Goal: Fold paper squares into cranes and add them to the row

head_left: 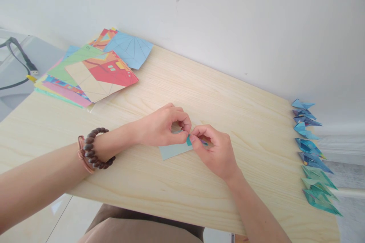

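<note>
A pale blue folded paper lies on the light wooden table, near its middle. My left hand pinches the paper's upper edge between thumb and fingers. My right hand meets it from the right, fingertips pinched on the same paper where a teal and coloured part shows. Both hands rest on the tabletop and cover most of the fold. A dark beaded bracelet is on my left wrist.
A stack of colourful printed paper sheets lies at the table's far left. A row of several folded blue and teal paper pieces runs along the right edge. A black cable lies off the table at left. A white wall stands behind.
</note>
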`<state>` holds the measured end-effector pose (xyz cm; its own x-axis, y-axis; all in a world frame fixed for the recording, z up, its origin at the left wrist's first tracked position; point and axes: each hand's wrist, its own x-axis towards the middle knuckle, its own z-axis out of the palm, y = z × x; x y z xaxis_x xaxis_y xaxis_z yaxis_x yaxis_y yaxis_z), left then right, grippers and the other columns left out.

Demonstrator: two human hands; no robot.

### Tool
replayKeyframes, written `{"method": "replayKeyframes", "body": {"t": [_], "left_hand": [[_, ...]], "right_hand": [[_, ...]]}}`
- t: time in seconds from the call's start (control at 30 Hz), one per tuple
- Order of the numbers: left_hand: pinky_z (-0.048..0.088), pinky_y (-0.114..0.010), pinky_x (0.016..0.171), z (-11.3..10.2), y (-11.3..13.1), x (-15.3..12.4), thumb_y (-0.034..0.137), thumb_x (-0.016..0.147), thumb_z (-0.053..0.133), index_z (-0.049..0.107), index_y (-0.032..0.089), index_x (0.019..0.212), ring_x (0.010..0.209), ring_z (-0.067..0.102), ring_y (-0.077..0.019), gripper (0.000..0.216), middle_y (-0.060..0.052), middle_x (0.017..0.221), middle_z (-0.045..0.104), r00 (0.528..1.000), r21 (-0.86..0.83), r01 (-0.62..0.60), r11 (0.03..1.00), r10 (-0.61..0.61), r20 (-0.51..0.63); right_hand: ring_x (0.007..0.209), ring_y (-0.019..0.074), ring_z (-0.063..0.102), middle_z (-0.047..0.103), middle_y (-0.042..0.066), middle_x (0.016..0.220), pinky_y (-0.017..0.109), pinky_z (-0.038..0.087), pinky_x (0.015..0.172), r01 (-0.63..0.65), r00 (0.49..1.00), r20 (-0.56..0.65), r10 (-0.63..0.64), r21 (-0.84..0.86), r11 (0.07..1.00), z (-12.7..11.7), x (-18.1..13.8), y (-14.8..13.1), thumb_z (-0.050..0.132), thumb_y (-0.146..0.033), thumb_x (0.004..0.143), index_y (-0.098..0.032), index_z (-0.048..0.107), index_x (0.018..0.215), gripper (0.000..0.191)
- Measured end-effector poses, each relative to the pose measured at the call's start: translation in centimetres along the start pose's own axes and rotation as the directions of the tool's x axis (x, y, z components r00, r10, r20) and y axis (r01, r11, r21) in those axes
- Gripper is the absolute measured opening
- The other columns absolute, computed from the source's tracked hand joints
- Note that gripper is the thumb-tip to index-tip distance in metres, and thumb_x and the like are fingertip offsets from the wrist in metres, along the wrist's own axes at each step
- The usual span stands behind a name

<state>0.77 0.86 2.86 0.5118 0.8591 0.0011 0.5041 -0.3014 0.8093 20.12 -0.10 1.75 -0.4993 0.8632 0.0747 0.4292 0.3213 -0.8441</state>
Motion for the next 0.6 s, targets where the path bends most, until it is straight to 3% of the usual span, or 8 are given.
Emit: {"method": "replayKeyframes", "body": {"t": [0.4,0.6], "left_hand": [[0.04,-0.019,0.06,-1.0,0.0,0.0,0.017,0.071,0.048,0.057,0.015,0.077,0.066,0.052,-0.0092,0.01,0.002,0.073,0.06,0.996,-0.085,0.062,0.994,-0.057,0.065],[0.039,-0.025,0.078,-0.7,0.4,-0.1,0.021,0.075,0.052,0.06,0.016,0.078,0.074,0.053,-0.0111,0.01,0.001,0.078,0.063,0.997,-0.021,-0.036,0.999,0.037,0.071]], "right_hand": [[0.057,0.0092,0.054,0.06,-0.002,0.064,0.02,0.047,0.055,0.004,0.999,-0.036,-0.005,-0.02,1.0,-1.9,-0.6,0.4,0.055,-0.021,0.077,-0.019,0.057,0.075,0.004],[0.06,0.0092,0.055,0.06,-0.001,0.068,0.02,0.048,0.059,-0.01,0.999,0.035,0.009,0.037,0.999,-0.9,-0.7,0.0,0.054,-0.019,0.077,-0.019,0.056,0.075,0.003]]}}
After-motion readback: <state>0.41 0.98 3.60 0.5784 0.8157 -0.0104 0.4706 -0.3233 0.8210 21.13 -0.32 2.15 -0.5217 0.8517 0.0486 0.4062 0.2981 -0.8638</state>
